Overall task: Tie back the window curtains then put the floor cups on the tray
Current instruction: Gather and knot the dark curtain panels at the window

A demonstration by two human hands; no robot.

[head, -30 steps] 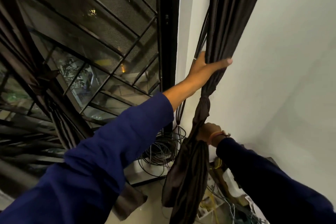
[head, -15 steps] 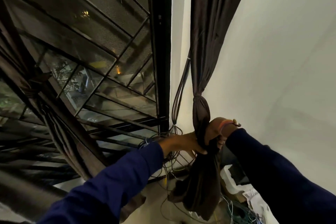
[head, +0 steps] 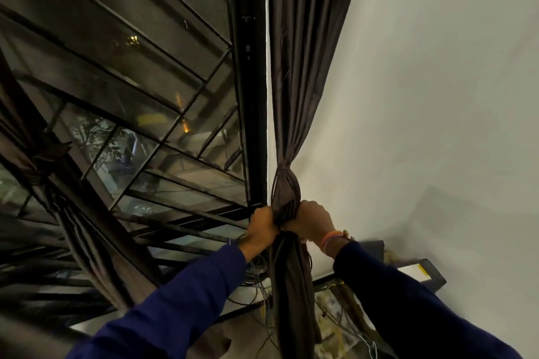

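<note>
Both hands, left hand (head: 262, 227) and right hand (head: 313, 221), squeeze the long dark brown cloth curtain (head: 287, 207) just under its knot; it hangs straight down between them.

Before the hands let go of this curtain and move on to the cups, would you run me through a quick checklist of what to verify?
1. Left hand grips the right curtain below the knot: ok.
2. Right hand grips it from the other side: ok.
3. Knot cinches the fabric against the wall edge: ok; tightness cannot tell.
4. Left curtain already bunched and tied: ok.
5. Loose wires hang by the curtain tail; whether they are caught in it: cannot tell.
6. Cups and tray in sight: not ok, neither is in view.
</note>
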